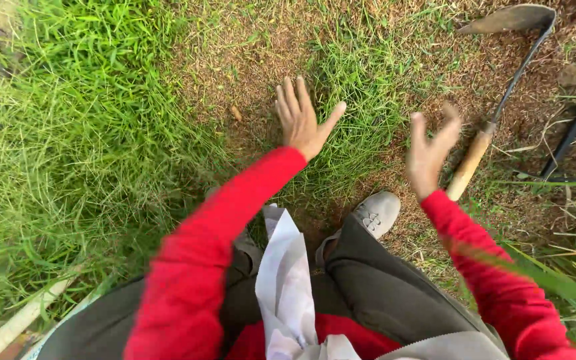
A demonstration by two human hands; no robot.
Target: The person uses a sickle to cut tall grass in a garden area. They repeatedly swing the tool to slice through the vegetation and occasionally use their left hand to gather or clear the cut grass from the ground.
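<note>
Hands empty and spread: our left hand [303, 122] hovers over a grass tuft [358, 87]. Our right hand [429, 152], blurred, is nearer the hoe [501, 100], whose wooden handle [469, 165] lies just right, slanting away toward the blade.

Left hand [303, 123] spread flat, palm down; right hand [430, 152] raised, fingers [449, 123] loosely open, blurred.

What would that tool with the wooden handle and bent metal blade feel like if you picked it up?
The hand tool lies on bare soil by the right hand, untouched. It would probably feel stiff, since its thin metal neck holds a firm curve. It is likely top-heavy, with the broad blade far from the wooden grip. Lying flat, it seems unlikely to roll.
</note>
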